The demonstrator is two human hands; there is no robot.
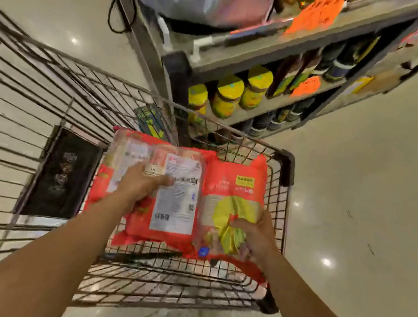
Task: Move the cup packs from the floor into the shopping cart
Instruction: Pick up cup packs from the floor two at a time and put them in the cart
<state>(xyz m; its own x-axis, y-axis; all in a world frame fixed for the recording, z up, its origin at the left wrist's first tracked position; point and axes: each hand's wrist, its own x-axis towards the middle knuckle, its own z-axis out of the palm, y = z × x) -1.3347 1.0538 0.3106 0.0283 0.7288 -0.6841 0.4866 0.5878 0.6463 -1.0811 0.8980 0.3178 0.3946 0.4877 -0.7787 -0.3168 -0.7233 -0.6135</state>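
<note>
Two red cup packs lie side by side inside the wire shopping cart (286, 170), at its right end. The left cup pack (175, 205) shows a white printed label. The right cup pack (236, 187) has a yellow gathered end facing me. My left hand (141, 183) rests flat on top of the left pack, fingers over the label. My right hand (256, 231) grips the yellow gathered end of the right pack. Both forearms reach in over the cart's near rim.
A black panel (62, 176) lies on the cart floor to the left. A grey shelf unit (245, 62) with yellow-lidded jars (227, 97) and dark bottles stands just beyond the cart. Shiny beige floor (374, 198) spreads to the right. A green packet (150, 121) leans at the cart's far side.
</note>
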